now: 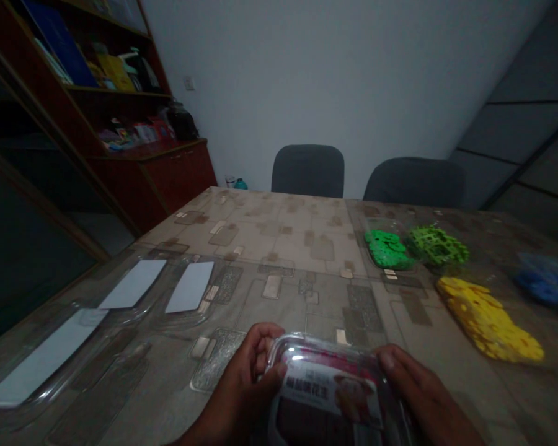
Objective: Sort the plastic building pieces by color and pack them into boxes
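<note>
A clear plastic food box (325,427) with a printed label showing Chinese characters and a picture is at the near edge of the table. Pinkish-red material shows through its lid, along the far side. My left hand (248,378) grips the box's left far corner, thumb on top and fingers curled at the side. On the opposite side, my right hand (416,384) holds the right rim, its fingers bent over the edge. The bottom of the box runs out of view.
Clear trays with white cards (134,285) lie at left. At right are containers with green pieces (385,248), light green pieces (437,244), yellow pieces (490,319) and blue pieces (549,282). Two grey chairs (307,170) stand behind the patterned table (279,238).
</note>
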`<state>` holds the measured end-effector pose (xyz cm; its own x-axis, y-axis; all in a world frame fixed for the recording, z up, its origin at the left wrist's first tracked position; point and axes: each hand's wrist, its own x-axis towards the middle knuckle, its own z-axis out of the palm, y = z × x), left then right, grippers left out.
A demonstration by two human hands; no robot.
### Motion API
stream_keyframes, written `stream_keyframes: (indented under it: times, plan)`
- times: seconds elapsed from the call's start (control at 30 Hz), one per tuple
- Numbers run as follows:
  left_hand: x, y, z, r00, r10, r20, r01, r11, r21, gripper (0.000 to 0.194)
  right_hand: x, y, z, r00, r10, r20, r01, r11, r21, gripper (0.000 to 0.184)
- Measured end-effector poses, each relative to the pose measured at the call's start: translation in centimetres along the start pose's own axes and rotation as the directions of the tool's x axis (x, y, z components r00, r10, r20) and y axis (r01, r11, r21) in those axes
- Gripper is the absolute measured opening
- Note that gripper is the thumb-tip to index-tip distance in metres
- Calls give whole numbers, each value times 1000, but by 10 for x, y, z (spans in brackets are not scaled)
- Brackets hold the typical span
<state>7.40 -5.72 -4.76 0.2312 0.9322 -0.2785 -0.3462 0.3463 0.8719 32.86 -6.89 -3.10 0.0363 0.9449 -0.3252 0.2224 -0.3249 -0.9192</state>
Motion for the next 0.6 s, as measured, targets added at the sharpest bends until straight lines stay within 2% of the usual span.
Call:
stream_keyframes:
  times: [0.1,0.23,0.43,0.6]
  plan:
    - [-4,2,-1,999,-5,34,8,996,-84,43,2,0,7,996,79,28,-82,987,136,53]
    - [-6,12,-2,994,-90,64,99,982,-163,42,2,5,8,995,100,22,-103,973,208,52]
    - [-2,25,-3,973,-222,65,227,972,-68,26,2,3,14,994,93,-55,-82,979,184,58]
    - [-1,26,4,969,-242,-43,239,969,-61,30,-1,-1,20,994,36,-99,-10,967,256,57]
